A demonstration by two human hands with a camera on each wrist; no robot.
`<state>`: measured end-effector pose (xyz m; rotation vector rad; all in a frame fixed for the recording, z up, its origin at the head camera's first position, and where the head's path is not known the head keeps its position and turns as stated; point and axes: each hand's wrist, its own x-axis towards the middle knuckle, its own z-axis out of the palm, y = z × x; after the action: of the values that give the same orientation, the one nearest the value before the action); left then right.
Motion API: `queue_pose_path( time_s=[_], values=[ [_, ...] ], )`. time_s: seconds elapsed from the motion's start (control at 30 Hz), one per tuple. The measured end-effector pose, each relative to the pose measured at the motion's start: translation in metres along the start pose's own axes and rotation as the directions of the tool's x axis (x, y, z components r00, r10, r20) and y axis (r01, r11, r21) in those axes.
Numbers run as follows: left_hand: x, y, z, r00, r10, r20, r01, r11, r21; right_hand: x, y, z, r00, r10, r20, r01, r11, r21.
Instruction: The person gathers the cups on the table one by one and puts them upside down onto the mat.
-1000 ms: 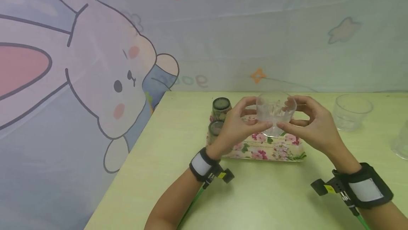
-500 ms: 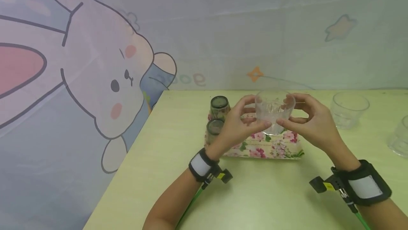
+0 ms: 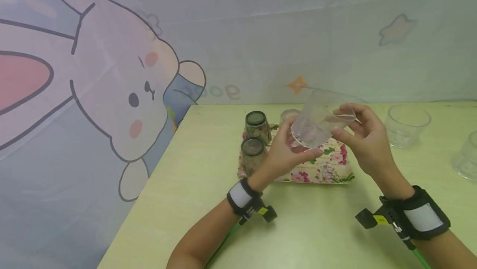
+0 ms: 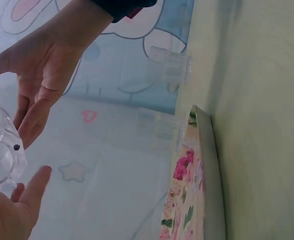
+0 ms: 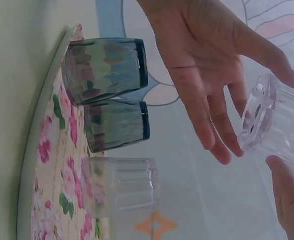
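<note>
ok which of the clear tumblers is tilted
The held clear tumbler, gripped by the right hand; the clear tray tumbler and both table tumblers stand untilted.

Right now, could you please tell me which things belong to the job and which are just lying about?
Likely job: tilted glass in the right hand; floral tray; upturned glasses on it; clear glasses at right.

Probably incidental: rabbit backdrop; wrist straps.
</note>
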<state>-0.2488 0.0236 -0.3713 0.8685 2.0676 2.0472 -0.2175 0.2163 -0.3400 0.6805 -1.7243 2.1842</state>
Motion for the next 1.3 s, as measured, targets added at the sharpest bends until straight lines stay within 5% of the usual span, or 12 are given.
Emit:
queue_pose_path(
  time_s=[0.2,0.33,0.7,1.07,1.3],
  values=[
    [-0.001,-0.004,0.002,0.992,0.126,-0.031,-0.130,0.976,-0.173,-0.002,0.001,0.006,1.000,-0.014,-0.003,0.014,1.000,0.009],
    [-0.002,-0.004,0.002,0.990,0.137,-0.025,-0.139,0.964,-0.228,-0.003,0.002,0.006,1.000,-0.002,0.012,0.002,1.000,-0.030],
    [-0.001,-0.003,-0.001,0.995,0.090,-0.044,-0.098,0.963,-0.252,-0.001,-0.002,0.001,0.992,0.073,0.106,-0.070,0.997,-0.033],
    [-0.002,-0.003,-0.003,1.000,-0.001,0.009,0.002,0.992,-0.127,0.001,-0.007,-0.011,0.981,0.094,0.168,-0.058,0.976,-0.211],
    [-0.002,-0.004,-0.001,0.997,0.031,0.064,-0.025,0.995,-0.099,0.001,-0.013,-0.015,0.974,0.104,0.201,-0.035,0.947,-0.320]
  ],
)
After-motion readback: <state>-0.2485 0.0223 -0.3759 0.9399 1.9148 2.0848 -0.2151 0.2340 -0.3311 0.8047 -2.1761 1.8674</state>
